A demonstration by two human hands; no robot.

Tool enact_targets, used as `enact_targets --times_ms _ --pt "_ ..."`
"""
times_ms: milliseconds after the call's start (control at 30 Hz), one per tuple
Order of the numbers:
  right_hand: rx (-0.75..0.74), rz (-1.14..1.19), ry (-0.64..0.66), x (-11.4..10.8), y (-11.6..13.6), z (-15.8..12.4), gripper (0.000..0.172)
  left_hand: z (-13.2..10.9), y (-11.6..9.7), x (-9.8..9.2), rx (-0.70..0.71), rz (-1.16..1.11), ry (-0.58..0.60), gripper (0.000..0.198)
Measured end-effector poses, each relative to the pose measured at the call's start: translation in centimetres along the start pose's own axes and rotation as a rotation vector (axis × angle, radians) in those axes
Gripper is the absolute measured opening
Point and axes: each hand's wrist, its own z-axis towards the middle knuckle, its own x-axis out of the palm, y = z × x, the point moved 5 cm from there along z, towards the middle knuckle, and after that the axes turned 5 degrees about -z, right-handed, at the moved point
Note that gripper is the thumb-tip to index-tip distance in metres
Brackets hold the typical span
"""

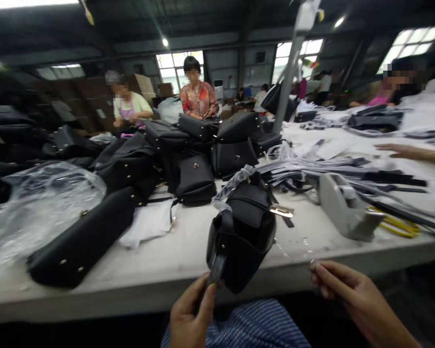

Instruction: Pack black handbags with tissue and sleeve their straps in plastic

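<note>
A black handbag [244,241] sits at the table's front edge, partly overhanging it. Clear plastic wrap [235,186] covers its handle, and a gold metal plate [282,211] shows on its right side. My left hand [194,309] is closed in a pinch around the bag's black strap [216,270], below the near side of the bag. To the right of the bag, apart from it, my right hand [342,285] is closed with thumb and finger together. A tiny pale bit shows at those fingertips, too small to name.
More black bags [197,179] are piled behind and to the left, beside clear plastic [47,208]. A grey tape dispenser [348,208], yellow-handled scissors [398,224] and a heap of straps [319,169] lie right. Another person's hand [409,152] reaches in there; several co-workers stand beyond.
</note>
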Motion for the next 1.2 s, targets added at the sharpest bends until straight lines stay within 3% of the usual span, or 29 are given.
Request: enact_targets --times_ms 100,167,300,533,600,767,1000,1100,1200 --pt "-0.051 0.012 0.333 7.7 4.0 -2.8 0.038 0.1 -0.5 0.2 -0.014 -0.023 0.043 0.036" --pt "-0.093 0.042 0.456 11.7 6.6 -4.0 0.037 0.1 -0.9 0.3 0.020 -0.023 0.082 0.031" --pt "-0.151 0.031 0.481 16.2 9.4 -4.2 0.037 -0.1 -1.2 0.2 0.116 -0.042 0.091 0.022" --pt "-0.230 -0.252 0.382 17.0 9.3 -3.2 0.042 -0.6 -1.4 0.1 0.130 -0.109 0.136 0.021" --pt "-0.230 -0.266 0.418 16.7 9.3 -3.2 0.041 -0.7 -1.4 0.1 0.038 -0.189 0.171 0.023" --pt "-0.298 -0.241 0.516 16.4 9.6 -3.4 0.027 -1.4 -0.5 0.6 -0.345 -0.471 0.265 0.035" --pt "-0.336 -0.250 0.334 16.8 8.2 -3.8 0.028 -2.2 0.2 1.4 -0.526 -0.628 0.371 0.044" --pt "-0.253 -0.144 0.309 17.4 7.3 -3.8 0.029 -2.5 0.2 1.9 -0.553 -0.630 0.435 0.047" --pt "-0.115 0.063 0.424 18.5 6.7 -4.0 0.024 -3.0 0.3 2.6 -0.579 -0.615 0.533 0.051"
